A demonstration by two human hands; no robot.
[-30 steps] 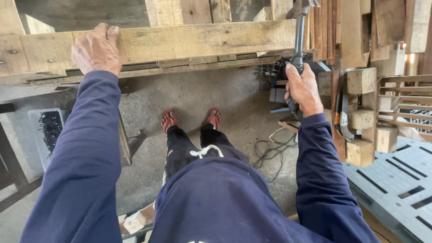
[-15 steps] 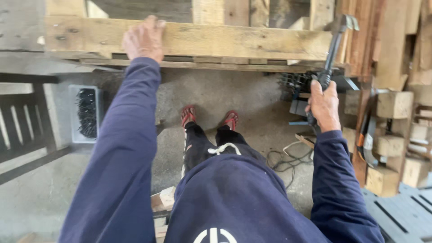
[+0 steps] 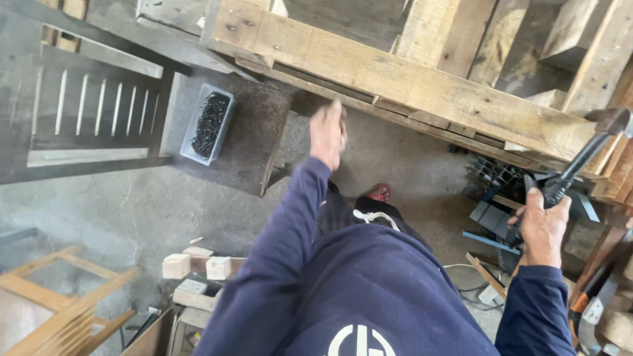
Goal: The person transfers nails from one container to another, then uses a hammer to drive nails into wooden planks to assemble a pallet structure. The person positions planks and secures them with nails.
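One long wooden board (image 3: 409, 82) runs across the top of the view from upper left down to the right, with a thinner strip just under its lower edge. The left hand (image 3: 328, 135) is raised in front of the board's lower edge, near its middle; it is blurred, so I cannot tell whether its fingers are spread or closed, nor whether it touches the wood. The right hand (image 3: 542, 227) is wrapped shut around the dark handle of one hammer (image 3: 580, 161), which stands tilted up to the right, its head just at the board's right end. Both arms wear dark blue sleeves. One pale tray of dark nails (image 3: 210, 124) sits on a dark low bench (image 3: 254, 142) to the left, well apart from both hands, near the bench's left edge. Beside it lies one dark slatted panel (image 3: 92, 115). On the floor at the lower left, three small wooden blocks (image 3: 198, 273) lie close together, and one light wooden frame (image 3: 62, 303) leans in the corner. One foot in a red sandal (image 3: 378, 192) shows below the board. The bare concrete floor (image 3: 132, 211) between the bench and the blocks gives open room; the right side is crowded with stacked timber and scrap (image 3: 501, 191) close to the hammer hand.
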